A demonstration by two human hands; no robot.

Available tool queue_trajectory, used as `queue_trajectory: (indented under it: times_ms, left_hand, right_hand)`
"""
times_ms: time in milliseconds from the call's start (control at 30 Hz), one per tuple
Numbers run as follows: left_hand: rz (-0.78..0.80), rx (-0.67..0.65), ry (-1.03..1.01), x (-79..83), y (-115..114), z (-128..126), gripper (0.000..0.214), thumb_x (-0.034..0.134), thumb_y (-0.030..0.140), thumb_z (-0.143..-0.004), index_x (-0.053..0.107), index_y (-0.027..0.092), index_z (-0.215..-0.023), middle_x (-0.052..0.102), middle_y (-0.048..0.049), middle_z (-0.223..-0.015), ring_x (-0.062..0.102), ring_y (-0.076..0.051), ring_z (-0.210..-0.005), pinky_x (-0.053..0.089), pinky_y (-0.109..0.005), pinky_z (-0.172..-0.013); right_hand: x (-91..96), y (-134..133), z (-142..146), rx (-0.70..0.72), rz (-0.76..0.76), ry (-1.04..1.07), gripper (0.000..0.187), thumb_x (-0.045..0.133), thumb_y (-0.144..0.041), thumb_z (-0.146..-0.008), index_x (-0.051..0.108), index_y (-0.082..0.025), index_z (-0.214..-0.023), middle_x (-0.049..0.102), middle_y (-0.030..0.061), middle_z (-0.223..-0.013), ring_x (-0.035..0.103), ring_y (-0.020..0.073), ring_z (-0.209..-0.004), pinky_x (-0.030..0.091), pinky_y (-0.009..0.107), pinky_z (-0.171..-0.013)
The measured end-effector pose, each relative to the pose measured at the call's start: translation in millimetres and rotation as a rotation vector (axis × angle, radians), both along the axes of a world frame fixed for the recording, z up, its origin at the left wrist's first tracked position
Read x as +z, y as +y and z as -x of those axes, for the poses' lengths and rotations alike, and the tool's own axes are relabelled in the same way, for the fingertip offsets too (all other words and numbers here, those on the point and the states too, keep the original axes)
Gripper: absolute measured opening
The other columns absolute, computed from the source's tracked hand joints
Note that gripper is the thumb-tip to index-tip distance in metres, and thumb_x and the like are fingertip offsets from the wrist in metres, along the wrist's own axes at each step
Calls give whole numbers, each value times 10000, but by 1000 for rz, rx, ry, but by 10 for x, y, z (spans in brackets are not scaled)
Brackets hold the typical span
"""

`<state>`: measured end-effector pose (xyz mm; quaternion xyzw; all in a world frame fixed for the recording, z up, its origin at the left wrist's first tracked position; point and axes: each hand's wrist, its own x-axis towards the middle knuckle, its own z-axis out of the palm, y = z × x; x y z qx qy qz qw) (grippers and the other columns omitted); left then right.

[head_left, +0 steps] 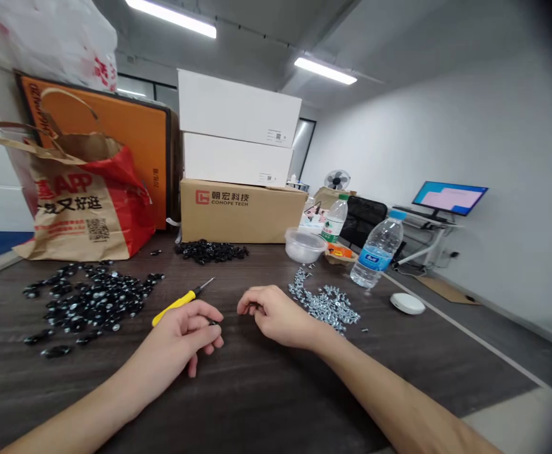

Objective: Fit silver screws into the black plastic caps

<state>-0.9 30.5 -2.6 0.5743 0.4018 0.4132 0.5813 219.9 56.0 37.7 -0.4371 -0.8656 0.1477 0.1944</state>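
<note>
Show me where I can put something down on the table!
There's bare table at the front, between the left forearm and right forearm. Another free patch lies between the right forearm and the white round thing. It's crowded at the left with black pieces, and beyond the right forearm with silvery screws.

Here the worktop [238, 403] is taken up at left by scattered knob-like parts [99, 296], with a paper bag [75, 214] set behind them. Just right of that scatter, a screwdriver [176, 305] is laid; behind it, small parts [210, 251] are heaped before a cardboard box [242, 221], on which two cartons [233, 107] are stacked. Over at right, screws [330, 306] are spread, backed by a plastic tub [299, 247], flanked by a water bottle [377, 252]. Beyond, a monitor [450, 197] is placed.
</note>
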Motion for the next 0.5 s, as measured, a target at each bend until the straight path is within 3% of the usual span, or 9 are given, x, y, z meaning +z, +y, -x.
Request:
queue_trajectory:
  times_ms: [233, 333, 500]
  left_hand:
    - [-44, -39, -32, -2, -48, 8, 366, 758, 410, -792, 596, 170, -1017, 770, -94, -827, 657, -198, -699, 446, -179, -397]
    - [-60, -51, -54, 26, -70, 1, 401, 757, 410, -807, 603, 174, -1093, 777, -107, -925, 676, -213, -758, 471, -196, -428]
    - [-77, -51, -69, 81, -115, 5, 316, 739, 409, -841, 701, 165, -1038, 757, -120, -1045, 675, -220, -819, 507, -232, -506]
  right_hand:
    - [-22, 12, -13, 1, -57, 53, 336, 526, -57, -901, 779, -222, -1048, 790, 14, -981, 725, 184, -902, 515, 300, -881]
    - [2, -12, 2, 13, -72, 57, 277, 563, -128, -932, 774, -228, -1080, 791, 18, -983, 729, 183, -878, 514, 292, -857]
    - [28, -52, 38, 28, -84, 93, 236, 581, -127, -921, 787, -212, -1000, 785, 13, -900, 702, 159, -777, 494, 258, -765]
